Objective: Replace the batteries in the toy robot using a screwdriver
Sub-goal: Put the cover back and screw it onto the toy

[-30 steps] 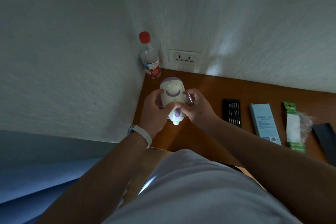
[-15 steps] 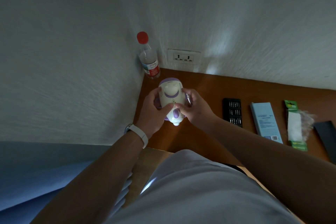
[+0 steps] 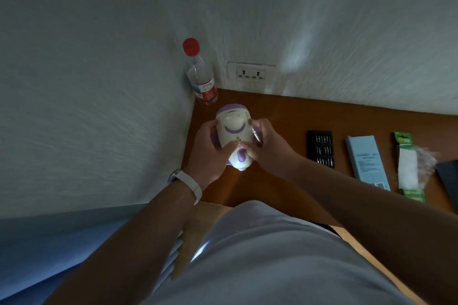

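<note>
Two hands [image 3: 210, 153] [image 3: 269, 148] flank, gripping toy robot [image 3: 233, 131].

Bare forearms, white wristband [image 3: 189, 186], light grey shirt [image 3: 272, 255]

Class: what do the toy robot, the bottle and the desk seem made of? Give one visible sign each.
Toy robot: likely glossy plastic, smooth moulded white and purple shell. Bottle: probably clear plastic, see-through body. Desk: wood or wood-look laminate, brown, faint sheen.

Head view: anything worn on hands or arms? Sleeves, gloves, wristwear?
No gloves on the left hand or right hand; no sleeves in view. A white wristband with a dark face circles the left wrist; nothing on the right.
</note>
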Action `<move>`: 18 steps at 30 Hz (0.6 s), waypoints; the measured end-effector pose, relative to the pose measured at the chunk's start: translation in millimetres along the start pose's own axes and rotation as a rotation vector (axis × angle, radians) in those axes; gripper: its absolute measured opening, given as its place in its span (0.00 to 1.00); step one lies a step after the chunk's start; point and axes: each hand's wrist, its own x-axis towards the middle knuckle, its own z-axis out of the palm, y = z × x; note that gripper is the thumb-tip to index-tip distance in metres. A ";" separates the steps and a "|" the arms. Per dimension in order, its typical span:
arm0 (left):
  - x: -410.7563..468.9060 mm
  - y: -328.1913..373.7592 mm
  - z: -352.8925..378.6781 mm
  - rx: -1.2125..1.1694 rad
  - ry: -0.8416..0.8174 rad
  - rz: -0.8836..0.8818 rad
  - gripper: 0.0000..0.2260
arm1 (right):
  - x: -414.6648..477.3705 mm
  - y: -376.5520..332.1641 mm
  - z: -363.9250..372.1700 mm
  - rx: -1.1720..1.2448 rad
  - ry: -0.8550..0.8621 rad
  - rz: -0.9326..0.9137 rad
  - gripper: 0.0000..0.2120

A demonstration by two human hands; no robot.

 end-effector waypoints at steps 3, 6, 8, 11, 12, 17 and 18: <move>-0.2 -2.2 -3.8 0.089 -0.029 0.049 0.27 | 0.0 0.2 2.9 -0.014 0.004 -0.004 0.30; -3.6 -4.5 -5.9 0.192 -0.044 0.105 0.28 | -2.4 1.3 0.6 -0.038 0.002 -0.007 0.32; -7.4 -6.5 -7.3 0.248 -0.037 0.142 0.27 | -5.7 1.9 0.9 -0.052 0.009 -0.011 0.34; -13.0 -10.0 -7.5 0.377 0.026 0.216 0.25 | -10.6 0.6 4.2 -0.060 0.059 -0.034 0.33; -15.3 -10.7 -6.6 0.425 0.052 0.239 0.25 | -12.8 0.4 4.9 -0.060 0.078 -0.037 0.32; -29.7 -14.0 -1.0 0.536 0.081 0.293 0.23 | -26.3 5.9 2.7 -0.052 0.126 -0.033 0.20; -33.7 -15.5 -0.3 0.544 0.085 0.298 0.23 | -29.2 7.5 1.6 -0.066 0.129 -0.026 0.18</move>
